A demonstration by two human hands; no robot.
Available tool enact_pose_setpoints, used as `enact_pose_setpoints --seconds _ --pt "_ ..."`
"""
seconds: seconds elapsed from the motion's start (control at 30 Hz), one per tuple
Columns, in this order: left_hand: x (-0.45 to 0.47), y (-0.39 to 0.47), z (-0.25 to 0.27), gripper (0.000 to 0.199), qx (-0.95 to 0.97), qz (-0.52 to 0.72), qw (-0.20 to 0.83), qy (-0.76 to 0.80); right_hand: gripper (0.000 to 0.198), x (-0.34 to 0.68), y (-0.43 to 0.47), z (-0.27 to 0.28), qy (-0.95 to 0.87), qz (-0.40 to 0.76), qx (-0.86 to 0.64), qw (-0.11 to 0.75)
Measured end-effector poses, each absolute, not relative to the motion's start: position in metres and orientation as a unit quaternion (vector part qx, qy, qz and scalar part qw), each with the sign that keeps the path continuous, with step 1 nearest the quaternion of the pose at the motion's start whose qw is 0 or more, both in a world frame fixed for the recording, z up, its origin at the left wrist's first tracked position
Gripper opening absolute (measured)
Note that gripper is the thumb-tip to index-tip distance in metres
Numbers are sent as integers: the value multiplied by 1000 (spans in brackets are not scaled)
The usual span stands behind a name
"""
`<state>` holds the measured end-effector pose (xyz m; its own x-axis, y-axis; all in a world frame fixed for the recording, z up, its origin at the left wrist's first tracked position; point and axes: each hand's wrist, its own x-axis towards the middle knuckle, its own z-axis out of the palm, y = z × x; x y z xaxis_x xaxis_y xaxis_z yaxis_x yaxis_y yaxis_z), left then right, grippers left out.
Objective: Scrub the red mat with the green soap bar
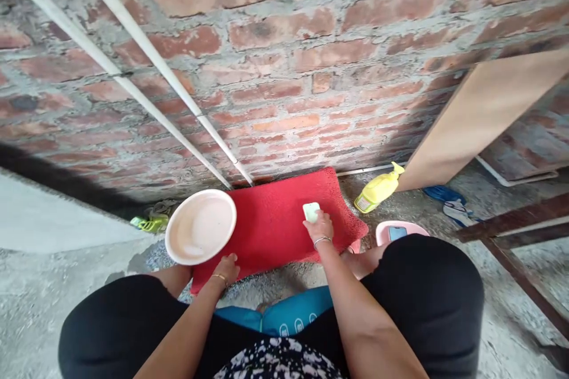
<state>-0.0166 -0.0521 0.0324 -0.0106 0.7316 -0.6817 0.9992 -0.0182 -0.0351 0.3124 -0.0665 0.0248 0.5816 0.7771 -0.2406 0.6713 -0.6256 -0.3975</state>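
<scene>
A red mat [271,213] lies spread out in front of me. My right hand [320,227] is closed around a small pale green block with rounded corners [311,211], a bar of soap or a brush, resting on the right part of the mat. The underside of the block is hidden. At the mat's near left edge, my left hand [227,270] has its fingers curled on the mat's border. Just beyond that hand, a round white basin [201,226] sits over the mat's left end.
A yellow pump bottle [379,189] lies tilted right of the mat. Beside my right knee is a pink tub [415,227] with a phone [397,233]. A brick wall [284,71], white pipes [146,95] and a leaning board [480,118] bound the far side.
</scene>
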Motion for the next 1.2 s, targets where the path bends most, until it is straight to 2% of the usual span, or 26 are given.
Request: enact_pose_setpoints --seconds 0.13,0.23,0.33,0.5,0.57,0.63,0.77,0.97,1.07,1.2 --pt "-17 -54 16 62 590 -270 235 723 53 242 -57 24 -625 230 -742 78" --pt "-17 -56 6 74 562 -304 250 727 50 220 -55 19 -689 230 -686 39" --pt "-15 -56 1 84 554 -338 266 713 53 250 -60 12 -633 242 -735 36" --pt "-4 -51 5 98 569 -354 265 694 55 342 -81 11 -412 235 -877 75" --pt "-2 -48 6 101 572 -355 275 686 57 355 -85 14 -332 210 -916 88" --pt "-1 -47 7 105 573 -354 283 683 58 344 -80 17 -329 194 -918 105" --pt "-1 -50 4 110 570 -347 281 690 54 265 -54 18 -501 218 -832 99" --pt "-2 -56 1 107 577 -321 274 699 52 144 -18 12 -706 237 -667 -14" --pt "-2 -54 0 109 569 -317 285 703 53 147 -12 10 -716 237 -657 -21" --pt "-2 -51 0 107 562 -309 295 708 51 221 -24 5 -646 239 -725 0"
